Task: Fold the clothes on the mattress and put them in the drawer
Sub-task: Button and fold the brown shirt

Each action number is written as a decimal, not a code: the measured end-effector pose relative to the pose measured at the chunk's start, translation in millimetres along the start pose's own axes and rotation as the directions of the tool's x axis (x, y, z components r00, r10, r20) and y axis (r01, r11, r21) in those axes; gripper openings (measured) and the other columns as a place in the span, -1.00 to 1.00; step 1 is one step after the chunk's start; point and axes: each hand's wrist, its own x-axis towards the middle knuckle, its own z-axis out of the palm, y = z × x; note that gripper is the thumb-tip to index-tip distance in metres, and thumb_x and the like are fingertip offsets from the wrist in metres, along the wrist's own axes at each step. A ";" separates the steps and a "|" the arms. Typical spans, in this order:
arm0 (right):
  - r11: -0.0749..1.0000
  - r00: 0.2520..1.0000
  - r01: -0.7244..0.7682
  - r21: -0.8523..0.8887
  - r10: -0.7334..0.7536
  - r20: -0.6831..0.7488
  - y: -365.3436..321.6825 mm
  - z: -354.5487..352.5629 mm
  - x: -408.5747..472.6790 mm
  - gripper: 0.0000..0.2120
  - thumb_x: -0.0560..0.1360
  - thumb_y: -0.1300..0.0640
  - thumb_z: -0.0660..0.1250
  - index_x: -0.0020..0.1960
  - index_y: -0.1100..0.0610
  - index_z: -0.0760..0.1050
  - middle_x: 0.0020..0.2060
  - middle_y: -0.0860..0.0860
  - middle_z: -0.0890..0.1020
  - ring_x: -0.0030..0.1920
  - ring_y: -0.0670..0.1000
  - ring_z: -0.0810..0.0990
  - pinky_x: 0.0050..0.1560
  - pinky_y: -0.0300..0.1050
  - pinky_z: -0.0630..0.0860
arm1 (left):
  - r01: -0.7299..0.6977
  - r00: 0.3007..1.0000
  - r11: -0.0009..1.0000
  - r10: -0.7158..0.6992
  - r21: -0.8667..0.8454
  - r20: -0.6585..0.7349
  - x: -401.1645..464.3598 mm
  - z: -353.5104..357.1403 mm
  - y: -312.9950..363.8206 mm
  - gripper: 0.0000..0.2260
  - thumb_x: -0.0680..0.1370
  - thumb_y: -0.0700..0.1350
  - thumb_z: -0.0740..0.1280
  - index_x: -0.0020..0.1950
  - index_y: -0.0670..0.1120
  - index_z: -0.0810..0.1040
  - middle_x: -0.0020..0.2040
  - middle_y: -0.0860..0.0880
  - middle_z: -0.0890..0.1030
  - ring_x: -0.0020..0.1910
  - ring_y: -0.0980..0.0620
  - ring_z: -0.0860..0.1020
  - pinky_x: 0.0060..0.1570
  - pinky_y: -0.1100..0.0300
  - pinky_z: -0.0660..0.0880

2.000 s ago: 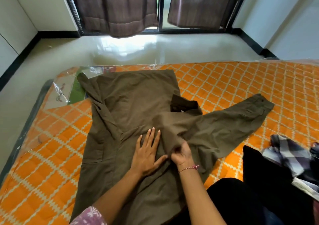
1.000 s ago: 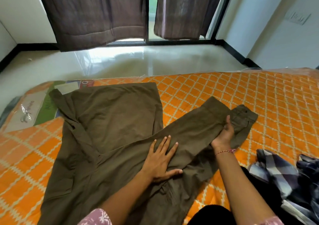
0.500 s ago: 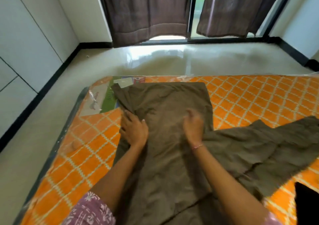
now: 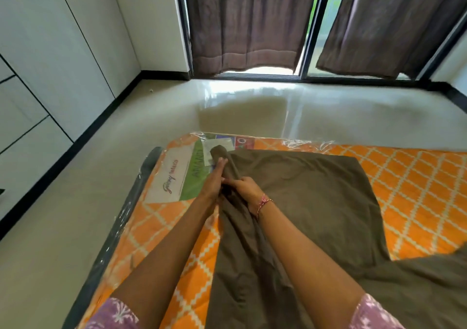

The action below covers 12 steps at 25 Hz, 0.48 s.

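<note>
2 hands meet on 1 olive-brown shirt point(image 4: 303, 202) spread on the orange mattress point(image 4: 417, 189). My left hand point(image 4: 214, 181) lies straight-fingered along its bunched left sleeve; my right hand point(image 4: 243, 188) pinches that sleeve. Folding has barely begun, I judge; no drawer shows.

We see brown curtains point(image 4: 242, 23) hanging over a sliding window point(image 4: 313, 25). Below the window lies a glossy pale floor point(image 4: 252, 116); left of it stand white wall panels point(image 4: 38, 58).
</note>
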 end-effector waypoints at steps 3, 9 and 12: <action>0.969 0.995 0.091 0.230 -0.079 -0.064 -19.7 -30.0 6.5 -0.77 0.54 0.26 0.29 0.19 0.25 0.51 -0.11 0.18 0.63 -0.22 0.07 0.63 -0.18 -0.10 0.61 | 0.019 1.000 0.999 -0.019 -0.043 -0.001 19.5 -0.4 6.4 -0.69 0.62 0.06 0.18 0.27 -0.08 0.41 0.07 -0.10 0.53 -0.12 0.05 0.53 -0.27 0.24 0.56; 0.888 0.973 -0.073 0.455 0.165 -0.164 -10.5 -97.7 10.0 -0.73 0.56 0.07 0.29 0.11 0.26 0.52 -0.12 0.13 0.63 -0.09 0.08 0.59 -0.03 -0.04 0.52 | 0.248 0.968 0.931 -0.249 0.266 -0.032 43.0 27.8 -0.4 -0.43 0.44 0.14 0.43 0.33 -0.14 0.43 -0.05 -0.08 0.59 -0.16 -0.01 0.55 -0.35 0.21 0.48; 0.961 0.964 -0.050 0.272 0.118 -0.240 -20.9 -91.0 18.0 -0.76 0.55 0.32 0.26 0.20 0.33 0.48 -0.16 0.14 0.62 -0.22 0.04 0.58 -0.29 -0.11 0.55 | 0.207 0.978 0.880 -0.188 0.428 -0.086 54.9 39.5 0.2 -0.51 0.40 -0.07 0.50 0.27 -0.18 0.47 0.09 -0.13 0.58 -0.06 -0.07 0.55 -0.13 0.12 0.52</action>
